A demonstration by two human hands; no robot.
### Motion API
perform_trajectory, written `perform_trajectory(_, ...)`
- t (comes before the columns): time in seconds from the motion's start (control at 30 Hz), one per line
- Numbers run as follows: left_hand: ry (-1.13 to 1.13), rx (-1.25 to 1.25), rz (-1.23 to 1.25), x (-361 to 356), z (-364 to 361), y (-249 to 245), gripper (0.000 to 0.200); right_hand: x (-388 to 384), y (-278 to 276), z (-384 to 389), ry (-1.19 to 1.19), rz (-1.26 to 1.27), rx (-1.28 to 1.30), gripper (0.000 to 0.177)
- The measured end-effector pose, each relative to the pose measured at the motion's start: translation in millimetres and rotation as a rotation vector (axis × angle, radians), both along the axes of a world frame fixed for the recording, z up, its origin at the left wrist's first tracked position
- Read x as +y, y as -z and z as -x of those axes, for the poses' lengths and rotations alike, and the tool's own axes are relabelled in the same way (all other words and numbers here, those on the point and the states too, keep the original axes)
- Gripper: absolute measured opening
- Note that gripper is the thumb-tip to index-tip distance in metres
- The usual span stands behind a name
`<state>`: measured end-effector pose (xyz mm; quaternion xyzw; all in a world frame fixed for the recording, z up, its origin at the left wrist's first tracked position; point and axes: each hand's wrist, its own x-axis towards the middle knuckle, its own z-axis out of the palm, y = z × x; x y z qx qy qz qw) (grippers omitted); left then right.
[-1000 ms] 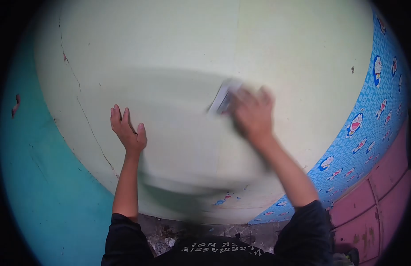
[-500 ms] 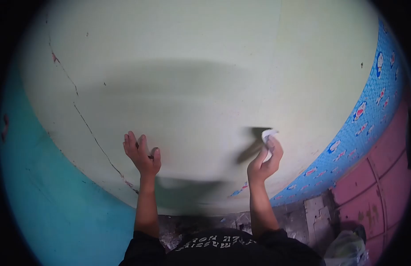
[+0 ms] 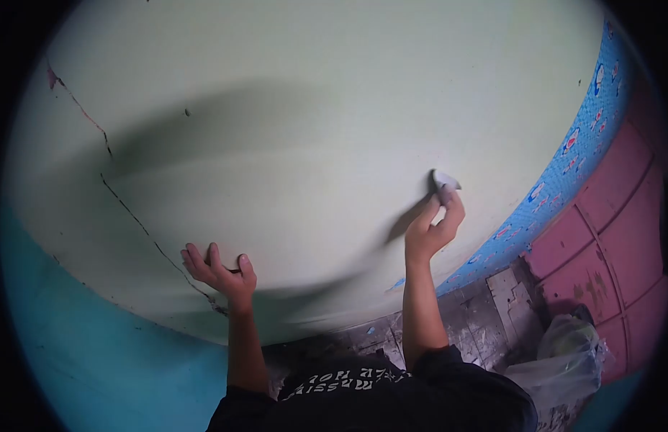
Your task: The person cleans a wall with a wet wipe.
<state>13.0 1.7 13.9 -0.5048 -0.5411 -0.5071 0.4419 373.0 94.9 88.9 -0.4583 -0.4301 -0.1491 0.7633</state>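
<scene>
My right hand (image 3: 436,227) is raised against the pale green wall (image 3: 334,165), its fingers pinched on a small whitish folded piece (image 3: 445,180). That piece lies close over the wall and throws a dark shadow to its left; its exact kind is too small to make out. Lower down on the left, my left hand (image 3: 224,277) is held up at the wall, fingers and thumb apart. A narrow dark patch shows between its thumb and fingers. Just beside this hand runs a long jagged crack (image 3: 136,219) in the wall surface.
A turquoise wall (image 3: 96,345) adjoins on the left. Along the right runs a strip of blue cartoon-patterned covering (image 3: 539,191), then a pink panelled surface (image 3: 589,237). Below are worn grey floor tiles (image 3: 478,324) and a clear plastic bag (image 3: 568,356).
My right hand has moved up the wall with the whitish piece. My left hand sits slightly lower and further left in view. The camera view has tilted, showing more floor and bag.
</scene>
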Motion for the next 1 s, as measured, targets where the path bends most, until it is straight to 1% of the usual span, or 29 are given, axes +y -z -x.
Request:
perform_trajectory(0.03,-0.004,0.001,-0.007,2,0,3,0.057,-2,-6,2,0.029,0.041,0.049,0.014)
perform_trajectory(0.13,-0.005,0.012,0.010,0,-1,6,0.058,-11,-7,45,0.003,-0.077,-0.206,0.013)
perform_trajectory(0.2,0.001,0.020,0.018,0,-2,5,0.060,-32,-16,75,-0.117,-0.162,-0.582,0.020)
perform_trajectory(0.23,0.007,0.022,0.021,-2,-2,5,0.060,-33,-16,79,-0.111,-0.172,-0.572,0.017)
perform_trajectory(0.33,0.027,0.013,-0.010,1,2,10,0.057,-5,-13,43,0.088,-0.109,-0.209,0.017)
perform_trajectory(0.43,0.024,0.026,-0.027,3,0,10,0.055,0,-17,35,0.090,-0.031,0.069,0.013)
perform_trajectory(0.47,0.032,0.039,-0.025,3,0,10,0.056,-4,-15,48,0.122,-0.076,-0.078,0.012)
perform_trajectory(0.53,0.040,0.067,-0.022,1,2,8,0.058,-23,-8,76,0.050,-0.127,-0.421,0.010)
perform_trajectory(0.63,0.067,0.082,-0.032,4,4,10,0.057,-13,4,59,0.102,-0.204,-0.473,0.018)
perform_trajectory(0.67,0.068,0.083,-0.030,2,5,11,0.057,-8,8,49,0.102,-0.031,-0.158,0.014)
perform_trajectory(0.73,0.056,0.082,-0.014,-1,6,13,0.057,2,2,33,0.132,-0.008,0.068,0.015)
perform_trajectory(0.8,0.064,0.078,-0.022,3,5,11,0.056,-3,3,51,0.177,-0.078,-0.223,0.015)
perform_trajectory(0.83,0.079,0.076,-0.030,3,5,10,0.055,-9,8,69,0.124,-0.150,-0.352,0.013)
perform_trajectory(0.87,0.094,0.077,-0.031,2,5,9,0.055,-23,8,82,-0.017,-0.203,-0.537,0.012)
perform_trajectory(0.93,0.105,0.096,-0.039,4,7,10,0.054,-21,17,74,-0.091,-0.220,-0.617,0.012)
perform_trajectory(1.0,0.105,0.107,-0.033,1,9,11,0.054,-10,14,53,0.048,-0.042,-0.144,0.012)
